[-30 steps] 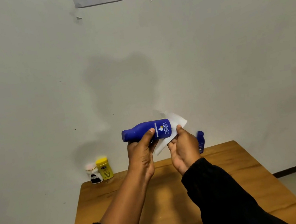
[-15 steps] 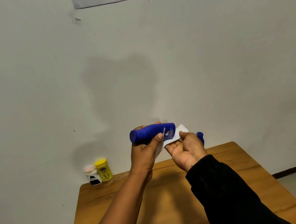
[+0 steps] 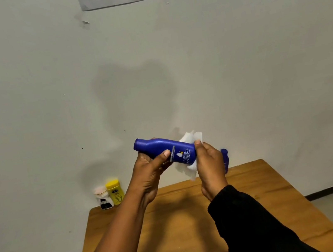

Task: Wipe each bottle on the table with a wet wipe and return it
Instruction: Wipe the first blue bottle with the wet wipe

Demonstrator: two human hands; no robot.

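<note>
At the centre of the frame the blue bottle (image 3: 162, 149) is held in the air above the tabletop (image 3: 269, 186), lying nearly level with its cap toward the left. The left hand (image 3: 149, 172) grips its upper half, fingers (image 3: 164, 154) curled round it with the thumb across the front. The right hand (image 3: 209, 162) pinches the wet wipe (image 3: 186, 169) against the bottle's base end, the white sheet wrapped round that end. This looks like mid-wipe on 1 bottle, not yet returned. 3 others stand at the tabletop's far edge: a small blue bottle (image 3: 225, 158) partly hidden behind the right hand, and a yellow bottle (image 3: 114, 190) beside a white bottle (image 3: 104, 197) at the left. Whether those are already wiped cannot be told.
</note>
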